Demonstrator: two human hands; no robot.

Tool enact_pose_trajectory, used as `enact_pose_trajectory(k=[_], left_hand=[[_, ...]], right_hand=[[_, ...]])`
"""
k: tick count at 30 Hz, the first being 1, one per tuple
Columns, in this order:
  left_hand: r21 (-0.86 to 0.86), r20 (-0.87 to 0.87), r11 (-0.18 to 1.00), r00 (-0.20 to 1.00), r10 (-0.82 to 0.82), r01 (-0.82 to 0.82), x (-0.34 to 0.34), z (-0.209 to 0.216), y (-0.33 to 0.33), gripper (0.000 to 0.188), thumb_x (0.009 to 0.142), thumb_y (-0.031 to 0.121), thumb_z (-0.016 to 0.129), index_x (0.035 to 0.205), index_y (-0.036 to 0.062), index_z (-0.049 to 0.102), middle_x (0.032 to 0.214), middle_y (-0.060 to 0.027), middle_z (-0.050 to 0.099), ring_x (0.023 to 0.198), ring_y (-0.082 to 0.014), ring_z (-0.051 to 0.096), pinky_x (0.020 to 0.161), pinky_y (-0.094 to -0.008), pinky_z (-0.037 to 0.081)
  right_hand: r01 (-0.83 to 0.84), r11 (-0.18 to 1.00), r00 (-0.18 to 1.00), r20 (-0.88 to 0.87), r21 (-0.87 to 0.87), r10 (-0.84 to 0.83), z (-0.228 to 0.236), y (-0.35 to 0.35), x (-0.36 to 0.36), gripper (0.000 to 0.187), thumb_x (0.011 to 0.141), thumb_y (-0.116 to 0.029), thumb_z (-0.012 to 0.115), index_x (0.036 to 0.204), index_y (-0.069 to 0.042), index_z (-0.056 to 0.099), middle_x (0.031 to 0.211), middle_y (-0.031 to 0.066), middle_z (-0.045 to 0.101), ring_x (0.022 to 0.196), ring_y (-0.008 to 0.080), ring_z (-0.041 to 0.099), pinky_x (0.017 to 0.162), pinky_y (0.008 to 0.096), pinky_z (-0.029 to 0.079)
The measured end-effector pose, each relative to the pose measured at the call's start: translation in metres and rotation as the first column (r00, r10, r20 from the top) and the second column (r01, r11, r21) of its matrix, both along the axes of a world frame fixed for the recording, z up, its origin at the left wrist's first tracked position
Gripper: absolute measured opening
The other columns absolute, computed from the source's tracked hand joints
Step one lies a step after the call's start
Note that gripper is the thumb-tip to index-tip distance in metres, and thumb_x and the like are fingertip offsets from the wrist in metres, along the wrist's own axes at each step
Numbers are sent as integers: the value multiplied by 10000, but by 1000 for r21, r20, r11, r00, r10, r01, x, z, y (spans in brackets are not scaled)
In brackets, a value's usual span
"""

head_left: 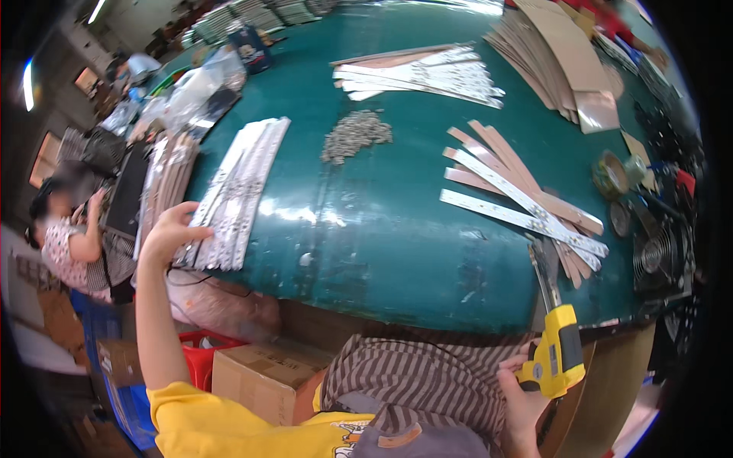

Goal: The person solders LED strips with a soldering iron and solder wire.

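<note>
My left hand reaches to the near left end of a row of white strips dotted with small round parts. Its thumb and forefinger are apart, the thumb over the strips. My right hand is closed round a yellow and black hand tool with a long, narrow metal nose pointing away from me. The nose reaches toward a loose, crossed pile of white and tan strips on the right. A heap of small metal pieces lies mid-table; their exact kind is too small to tell.
The green table also bears fanned white strips and brown boards. Tape rolls and a metal fan are at the right edge. Below stand a cardboard box and a red stool. Another person is at left.
</note>
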State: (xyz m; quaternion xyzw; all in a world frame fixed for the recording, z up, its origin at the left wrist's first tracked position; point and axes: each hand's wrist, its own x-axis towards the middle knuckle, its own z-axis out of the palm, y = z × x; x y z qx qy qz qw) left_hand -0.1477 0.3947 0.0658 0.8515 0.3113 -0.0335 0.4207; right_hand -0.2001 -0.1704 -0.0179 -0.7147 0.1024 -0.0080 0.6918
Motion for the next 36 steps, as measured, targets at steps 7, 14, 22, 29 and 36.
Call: enact_pose_trajectory(k=[7,14,22,29,36], left_hand=[[512,-91,849,991,-98,131,-13,13,-1,417,730,103,810,1077,-85,675,850,-126,718,745,-163,669,705,-302,534],[633,185,731,868,-462,254,54,17,-157,426,764,87,785,1157,-21,663,1114,-192,691,1053,-312,665,933,-373,499],[756,200,164,15,-980,634,184,-38,-355,578,710,168,814,1243,89,604,1252,-95,593,1152,-294,568,1041,-430,382],[869,216,192,0,-976,456,189,-57,-364,421,684,96,795,1085,82,666,968,-34,608,901,-215,601,887,-425,419],[921,288,259,-60,-956,290,187,-71,-371,351,660,27,768,1001,70,697,879,-28,625,779,-187,614,745,-364,477]], right_hand=[[56,979,964,265,-197,-2,25,-34,40,828,654,136,734,1401,-21,412,1207,48,554,842,73,542,748,210,461],[356,617,864,498,-702,68,42,-64,113,524,753,-38,819,1186,-7,526,996,80,572,879,171,532,801,275,447],[261,589,928,367,-765,66,42,-75,143,510,737,-62,835,1153,-33,541,955,92,622,847,183,613,794,296,500],[189,775,965,261,-602,-33,48,-78,153,505,678,103,703,1135,-40,543,959,161,674,881,321,679,805,289,501],[231,769,942,335,-596,-24,43,-77,158,368,814,-12,750,1126,-31,558,912,62,639,810,115,592,759,256,477]])
